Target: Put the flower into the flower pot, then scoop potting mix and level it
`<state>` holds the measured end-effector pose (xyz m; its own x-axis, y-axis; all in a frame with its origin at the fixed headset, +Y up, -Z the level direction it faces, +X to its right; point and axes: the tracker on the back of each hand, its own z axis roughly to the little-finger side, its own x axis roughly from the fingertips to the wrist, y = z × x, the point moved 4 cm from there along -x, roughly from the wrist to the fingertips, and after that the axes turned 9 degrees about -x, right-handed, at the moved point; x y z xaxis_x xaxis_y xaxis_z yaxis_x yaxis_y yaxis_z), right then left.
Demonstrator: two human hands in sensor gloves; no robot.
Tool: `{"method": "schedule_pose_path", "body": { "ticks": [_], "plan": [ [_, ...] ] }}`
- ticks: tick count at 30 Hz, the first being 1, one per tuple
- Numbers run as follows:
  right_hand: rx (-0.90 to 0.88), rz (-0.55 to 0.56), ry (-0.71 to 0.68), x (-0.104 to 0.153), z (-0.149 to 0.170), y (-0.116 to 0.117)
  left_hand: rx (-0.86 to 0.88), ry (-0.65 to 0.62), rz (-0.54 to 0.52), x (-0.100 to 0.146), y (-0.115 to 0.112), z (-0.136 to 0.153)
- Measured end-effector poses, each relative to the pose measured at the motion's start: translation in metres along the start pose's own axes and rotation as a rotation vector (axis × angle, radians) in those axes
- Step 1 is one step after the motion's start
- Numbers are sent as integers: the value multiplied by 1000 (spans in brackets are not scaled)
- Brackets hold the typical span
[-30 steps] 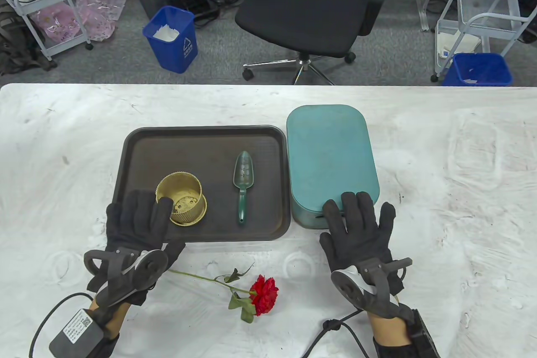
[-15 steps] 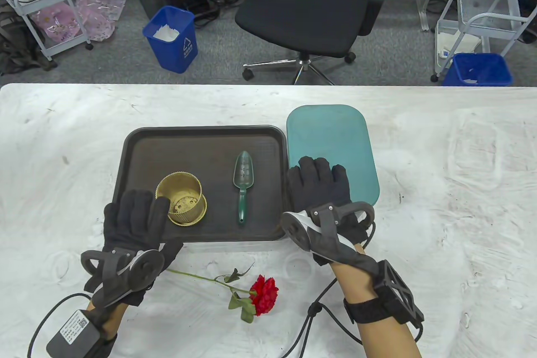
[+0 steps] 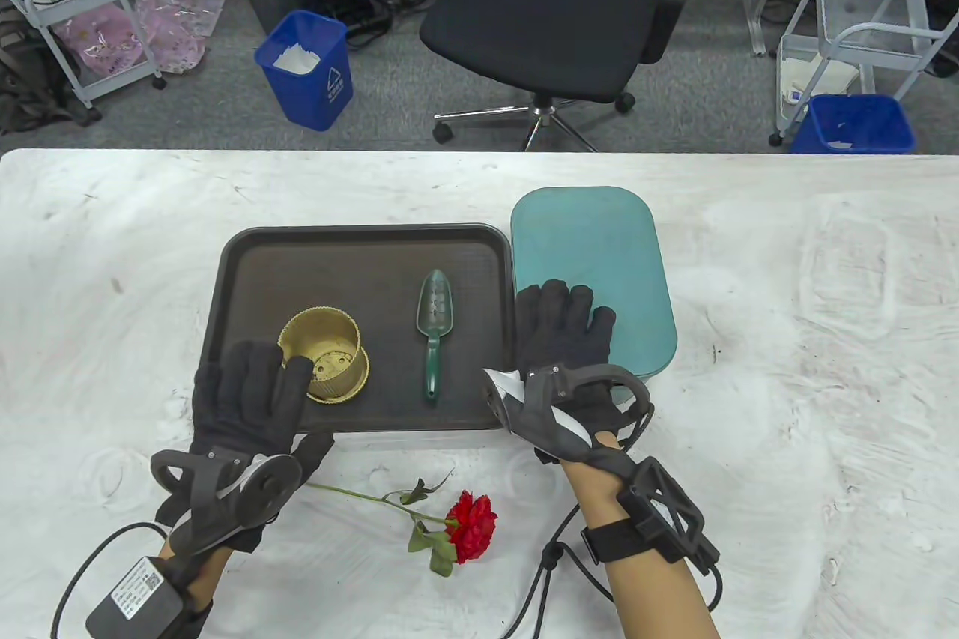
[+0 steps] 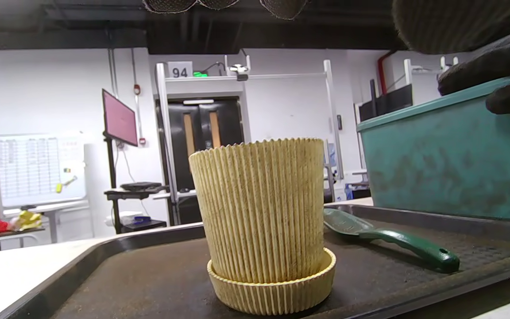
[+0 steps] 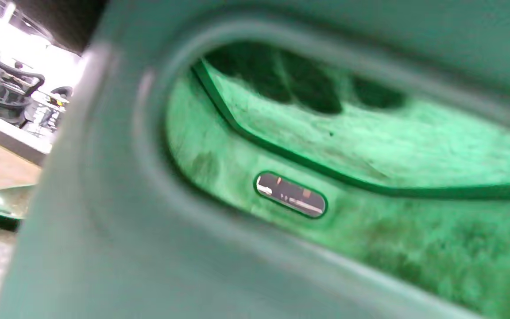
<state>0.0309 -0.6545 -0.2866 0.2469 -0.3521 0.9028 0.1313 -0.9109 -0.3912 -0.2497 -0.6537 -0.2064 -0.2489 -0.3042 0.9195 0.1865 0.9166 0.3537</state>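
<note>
A red flower [image 3: 472, 523] on a long green stem lies on the white table in front of the dark tray [image 3: 359, 249]. The ribbed yellow pot [image 3: 330, 347] [image 4: 261, 212] stands upright and empty on the tray, with a green trowel [image 3: 434, 317] [image 4: 392, 243] to its right. My left hand [image 3: 251, 388] lies flat over the tray's near-left corner, and one finger reaches the pot's near side. My right hand [image 3: 562, 328] sits on the near-left corner of the lidded teal box [image 3: 599, 242] [image 4: 450, 168]. Its fingers [image 4: 472, 75] curl over the lid's edge. The right wrist view is filled by the box's blurred handle recess [image 5: 281, 266].
The teal box stands tight against the tray's right side. Bare white table [image 3: 824, 369] stretches to the right and left. Beyond the far table edge are an office chair [image 3: 554, 17], blue bins [image 3: 307, 70] and white carts [image 3: 854, 32]. Cables trail from both wrists.
My right hand swung from the box's near end to its near-left corner, with the wrist turning inward, then settled slightly lower. My left hand shifted a little nearer. The flower, pot and trowel stayed put.
</note>
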Motion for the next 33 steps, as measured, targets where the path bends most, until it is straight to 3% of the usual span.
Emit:
{"method": "schedule_pose_path", "body": {
  "ticks": [4, 22, 28, 33],
  "plan": [
    [131, -10, -83, -1, -9, -2, 0, -12, -8, 0, 2, -2],
    [108, 2, -147, -9, -7, -17, -6, -39, -37, 3, 5, -7],
    [145, 76, -111, -19, -3, -46, -3, -34, -35, 3, 5, -7],
    [402, 86, -2, -39, -3, -72, -2, -35, -25, 3, 3, -7]
  ]
}}
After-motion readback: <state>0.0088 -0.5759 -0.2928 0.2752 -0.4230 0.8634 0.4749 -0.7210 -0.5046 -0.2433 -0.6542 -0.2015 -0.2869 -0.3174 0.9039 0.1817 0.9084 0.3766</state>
